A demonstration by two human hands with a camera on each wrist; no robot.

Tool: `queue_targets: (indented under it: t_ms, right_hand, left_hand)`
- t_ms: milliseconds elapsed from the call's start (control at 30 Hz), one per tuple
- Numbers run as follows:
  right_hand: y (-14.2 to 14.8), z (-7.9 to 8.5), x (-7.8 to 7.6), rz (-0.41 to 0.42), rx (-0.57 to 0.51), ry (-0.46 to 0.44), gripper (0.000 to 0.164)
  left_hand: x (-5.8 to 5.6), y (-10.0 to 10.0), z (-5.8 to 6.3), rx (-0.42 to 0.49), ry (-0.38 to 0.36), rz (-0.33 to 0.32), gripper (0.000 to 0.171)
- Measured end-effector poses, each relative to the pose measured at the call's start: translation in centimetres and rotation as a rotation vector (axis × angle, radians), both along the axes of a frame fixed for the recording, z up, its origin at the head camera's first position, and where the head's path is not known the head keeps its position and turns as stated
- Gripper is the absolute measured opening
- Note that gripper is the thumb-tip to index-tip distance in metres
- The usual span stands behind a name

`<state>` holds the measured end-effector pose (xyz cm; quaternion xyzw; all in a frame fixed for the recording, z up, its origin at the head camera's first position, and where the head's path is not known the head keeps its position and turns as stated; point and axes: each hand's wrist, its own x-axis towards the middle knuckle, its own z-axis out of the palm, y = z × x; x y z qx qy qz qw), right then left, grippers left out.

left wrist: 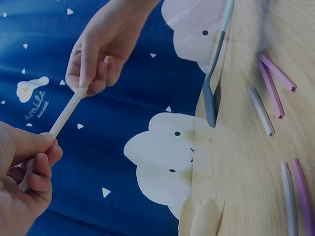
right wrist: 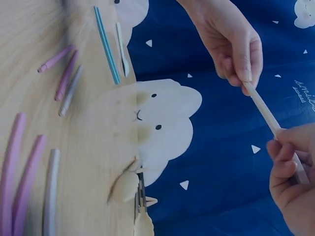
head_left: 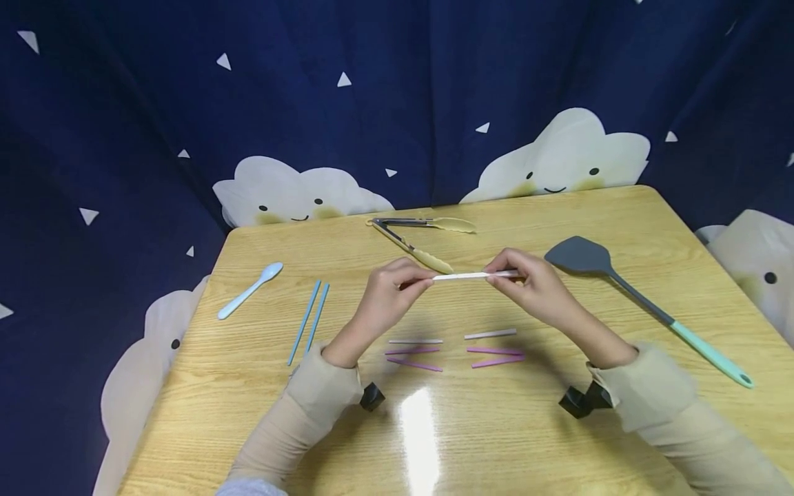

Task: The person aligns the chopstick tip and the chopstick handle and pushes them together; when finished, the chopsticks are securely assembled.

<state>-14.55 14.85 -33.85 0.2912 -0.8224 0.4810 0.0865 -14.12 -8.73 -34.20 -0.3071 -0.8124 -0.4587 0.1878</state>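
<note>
Both hands hold one thin white stick [head_left: 459,276] roughly level above the table. My left hand [head_left: 384,296] pinches it between thumb and fingers at its left end. Toward the other end, my right hand [head_left: 536,286] grips it the same way, with a bit of the stick showing past the fingers. In the left wrist view the stick [left wrist: 68,112] runs straight between the two hands. Below them lie two small groups of short sticks: on the left a white stick [head_left: 415,342] with two pink sticks [head_left: 414,364], on the right another white stick [head_left: 490,334] with two pink ones [head_left: 496,362].
Behind the hands lie spread tongs [head_left: 434,262] with cream tips. A grey spatula [head_left: 579,255] with a mint handle lies on the right. To the left are two blue chopsticks [head_left: 304,322] and a light blue spoon [head_left: 250,291]. A dark blue curtain [head_left: 397,103] hangs behind the wooden table [head_left: 248,413].
</note>
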Motion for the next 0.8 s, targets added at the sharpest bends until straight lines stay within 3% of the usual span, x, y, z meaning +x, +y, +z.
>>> queue_targets:
  t_ms: [333, 800]
  right_hand:
    - [-0.22, 0.13, 0.20, 0.022, -0.005, 0.029, 0.006]
    - [-0.60, 0.61, 0.05, 0.000, 0.028, -0.118, 0.004]
  left_hand:
    - [0.32, -0.10, -0.47, 0.023, 0.044, 0.000, 0.007]
    - [0.43, -0.89, -0.52, -0.036, -0.005, 0.031, 0.007]
